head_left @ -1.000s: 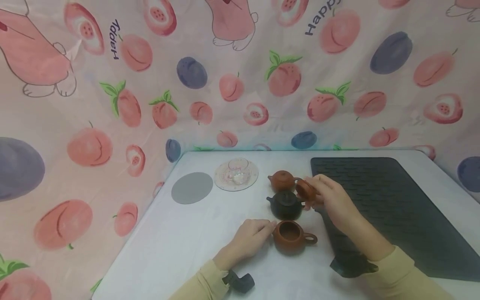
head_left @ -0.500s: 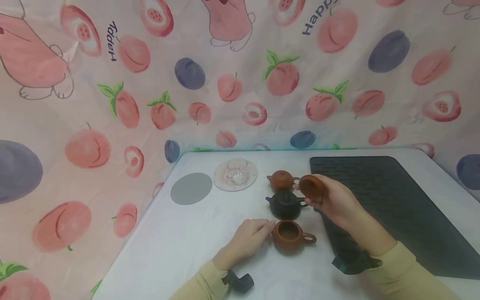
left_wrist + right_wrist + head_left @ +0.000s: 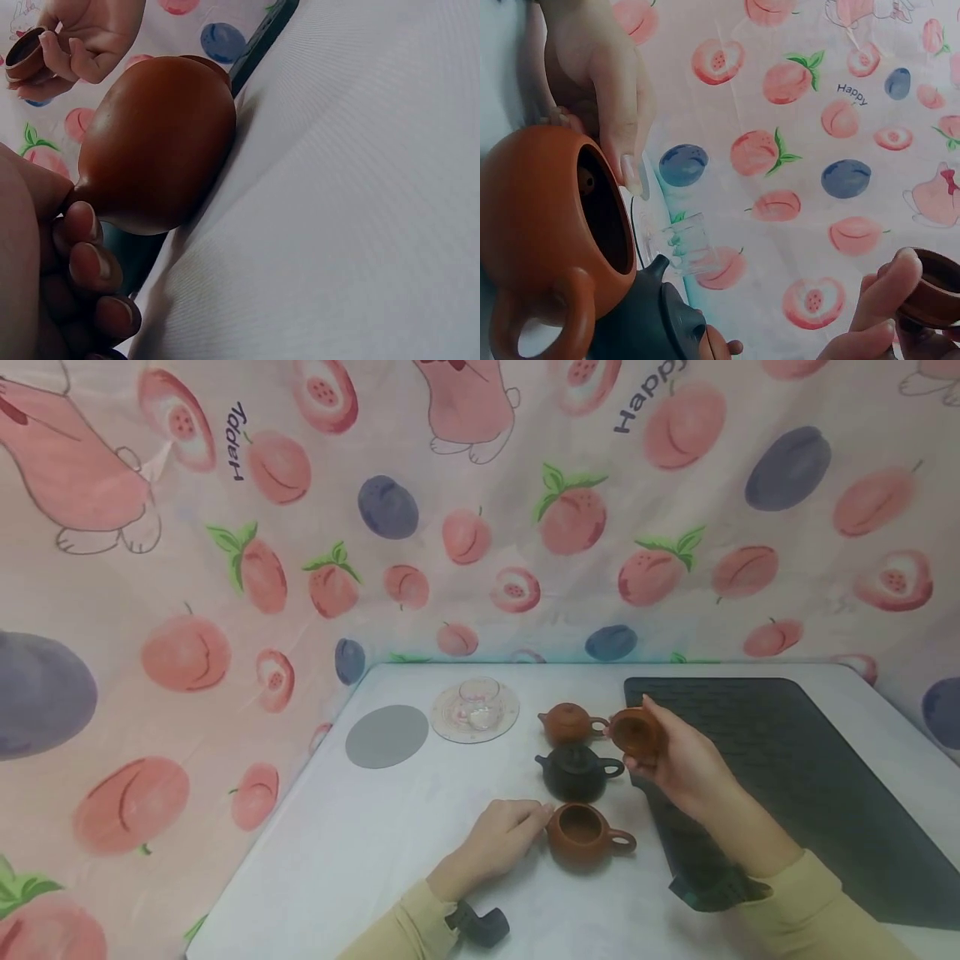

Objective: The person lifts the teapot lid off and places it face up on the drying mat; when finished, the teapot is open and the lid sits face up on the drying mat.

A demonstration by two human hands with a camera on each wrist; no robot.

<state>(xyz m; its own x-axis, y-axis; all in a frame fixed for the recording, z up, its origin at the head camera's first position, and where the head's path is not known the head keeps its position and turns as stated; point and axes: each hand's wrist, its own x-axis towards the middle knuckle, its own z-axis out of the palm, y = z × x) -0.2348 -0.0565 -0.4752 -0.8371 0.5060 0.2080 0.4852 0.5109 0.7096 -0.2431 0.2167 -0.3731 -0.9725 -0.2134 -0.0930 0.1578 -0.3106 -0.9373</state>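
Observation:
Beside an uncovered reddish-brown clay teapot [image 3: 581, 855], my left hand [image 3: 501, 837] pinches its spout between thumb and curled fingers. The left wrist view shows that grip at the base of the round body [image 3: 161, 142]. My right hand [image 3: 688, 762] holds the brown teapot lid [image 3: 637, 733] up in the air, its hollow underside turned toward the head camera. In the right wrist view, the open pot mouth faces sideways and the lid [image 3: 933, 296] is at the lower right. Behind the uncovered pot stand a black teapot [image 3: 573, 775] and a smaller brown teapot [image 3: 566, 724], both lidded.
A dark ridged mat [image 3: 757, 793] covers the table's right side, under the right forearm. At the back left, a clear glass cup [image 3: 480, 700] stands on a patterned round plate [image 3: 444, 727]. A grey disc [image 3: 386, 737] lies next to it. Fruit-print cloth hangs behind.
My right hand has drawn the lid slightly to the right, away from the black teapot, and turned its underside up into view. My left hand stays on the spout.

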